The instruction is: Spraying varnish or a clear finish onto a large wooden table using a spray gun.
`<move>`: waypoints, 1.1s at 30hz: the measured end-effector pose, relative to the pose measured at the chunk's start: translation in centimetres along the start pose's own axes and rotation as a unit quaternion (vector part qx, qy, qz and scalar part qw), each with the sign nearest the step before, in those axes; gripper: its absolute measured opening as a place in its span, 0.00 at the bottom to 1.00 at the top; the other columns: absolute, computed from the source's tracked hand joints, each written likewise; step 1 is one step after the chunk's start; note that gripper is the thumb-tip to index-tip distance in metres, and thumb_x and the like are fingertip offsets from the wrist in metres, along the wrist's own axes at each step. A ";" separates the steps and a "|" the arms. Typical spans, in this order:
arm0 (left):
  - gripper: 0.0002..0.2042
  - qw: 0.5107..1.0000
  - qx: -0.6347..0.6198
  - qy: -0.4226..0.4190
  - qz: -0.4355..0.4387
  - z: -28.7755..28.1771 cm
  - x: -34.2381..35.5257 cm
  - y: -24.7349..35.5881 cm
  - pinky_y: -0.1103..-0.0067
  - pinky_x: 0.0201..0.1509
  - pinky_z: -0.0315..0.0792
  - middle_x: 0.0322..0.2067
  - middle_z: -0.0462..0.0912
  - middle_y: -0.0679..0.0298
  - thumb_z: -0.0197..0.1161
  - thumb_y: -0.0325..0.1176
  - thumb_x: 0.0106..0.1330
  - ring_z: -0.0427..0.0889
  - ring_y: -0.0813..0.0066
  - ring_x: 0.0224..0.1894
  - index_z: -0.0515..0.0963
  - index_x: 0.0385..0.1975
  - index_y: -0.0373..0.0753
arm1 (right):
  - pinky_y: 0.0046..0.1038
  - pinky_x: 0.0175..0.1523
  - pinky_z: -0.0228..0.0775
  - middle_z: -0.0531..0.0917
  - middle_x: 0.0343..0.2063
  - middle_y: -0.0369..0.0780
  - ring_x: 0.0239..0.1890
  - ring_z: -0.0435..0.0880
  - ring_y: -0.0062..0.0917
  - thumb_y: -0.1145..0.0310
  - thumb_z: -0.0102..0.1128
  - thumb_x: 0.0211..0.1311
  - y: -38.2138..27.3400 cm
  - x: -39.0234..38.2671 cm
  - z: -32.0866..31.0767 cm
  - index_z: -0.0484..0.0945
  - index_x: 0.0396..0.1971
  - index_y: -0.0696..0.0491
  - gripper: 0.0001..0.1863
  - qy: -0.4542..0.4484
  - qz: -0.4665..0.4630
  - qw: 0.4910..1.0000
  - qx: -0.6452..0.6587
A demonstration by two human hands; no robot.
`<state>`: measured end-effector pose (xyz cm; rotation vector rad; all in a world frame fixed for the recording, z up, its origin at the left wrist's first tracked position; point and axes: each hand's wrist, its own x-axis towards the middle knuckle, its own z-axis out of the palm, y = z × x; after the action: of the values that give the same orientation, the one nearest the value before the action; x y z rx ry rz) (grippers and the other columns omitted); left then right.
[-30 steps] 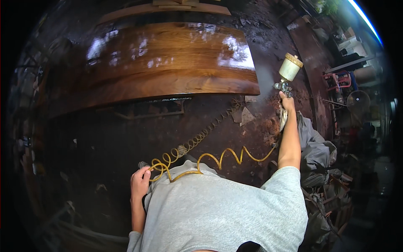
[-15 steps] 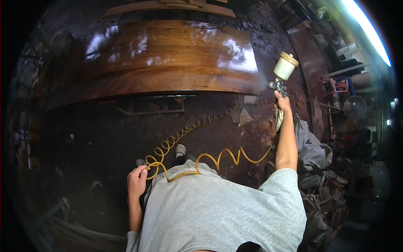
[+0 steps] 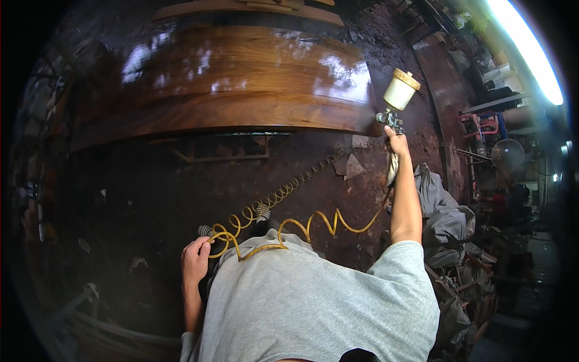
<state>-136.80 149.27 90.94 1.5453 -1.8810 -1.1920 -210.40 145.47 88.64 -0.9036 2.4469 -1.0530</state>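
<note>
Workshop floor point(image 3: 151, 199), dark, stained and littered with scraps, fills the middle of my view. Above it I log one long wooden slab point(image 3: 229, 84), glossy brown with pale window glare on its top, lying across a dark metal frame point(image 3: 220, 148) that shows under its near edge. A second plank point(image 3: 241, 9) lies beyond it at the upper rim.

Right side, room: a bright strip light point(image 3: 525, 48) runs along the upper right edge. Below it I note cluttered shelving, a red and blue machine point(image 3: 479, 123) and a round fan-like disc point(image 3: 506, 154); detail there is too small to read. No label or sign is legible anywhere. A heap of grey cloth or sacking point(image 3: 443, 211) lies on the floor beside my right arm.

Hands: my right hand point(image 3: 397, 142) is raised at arm's length and clenched round the grip of a spray gun point(image 3: 393, 105), which carries a cream cup with a yellowish lid on top. The gun sits just off the right end of the slab, at its near corner. A pale rag hangs below that wrist.

My left hand point(image 3: 196, 262) is low by my hip, fingers curled round a coiled yellow air hose point(image 3: 283, 226). The hose loops across my grey shirt point(image 3: 313, 301) and trails over the floor toward the right arm; a further coil stretches away toward the slab.
</note>
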 end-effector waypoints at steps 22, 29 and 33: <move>0.11 0.996 0.027 0.082 0.032 -11.1 -13.9 1.7 0.68 0.45 0.76 0.37 0.86 0.51 0.56 0.31 0.69 0.84 0.53 0.40 0.82 0.44 0.33 | 0.29 0.41 0.71 0.82 0.28 0.32 0.32 0.77 0.19 0.51 0.70 0.62 -13.0 -15.2 -0.7 0.83 0.29 0.55 0.20 -0.019 -0.019 0.995 0.094; 0.12 0.986 0.050 0.156 0.042 -14.8 -16.8 3.1 0.66 0.47 0.75 0.38 0.85 0.50 0.55 0.32 0.70 0.83 0.51 0.41 0.81 0.44 0.33 | 0.25 0.36 0.66 0.78 0.24 0.29 0.27 0.72 0.16 0.55 0.70 0.63 -15.1 -17.7 -1.7 0.79 0.23 0.52 0.17 -0.067 -0.029 0.987 0.140; 0.12 0.983 0.057 0.170 0.043 -16.2 -18.2 4.5 0.66 0.47 0.75 0.38 0.85 0.51 0.55 0.32 0.70 0.83 0.51 0.41 0.81 0.44 0.33 | 0.25 0.37 0.67 0.78 0.25 0.29 0.28 0.72 0.16 0.53 0.70 0.62 -14.8 -17.5 -1.8 0.79 0.24 0.51 0.18 -0.080 -0.031 0.986 0.143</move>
<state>-121.65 160.85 106.84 1.5917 -1.7893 -0.7377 -192.02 150.22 101.62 -0.9335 2.0832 -1.2601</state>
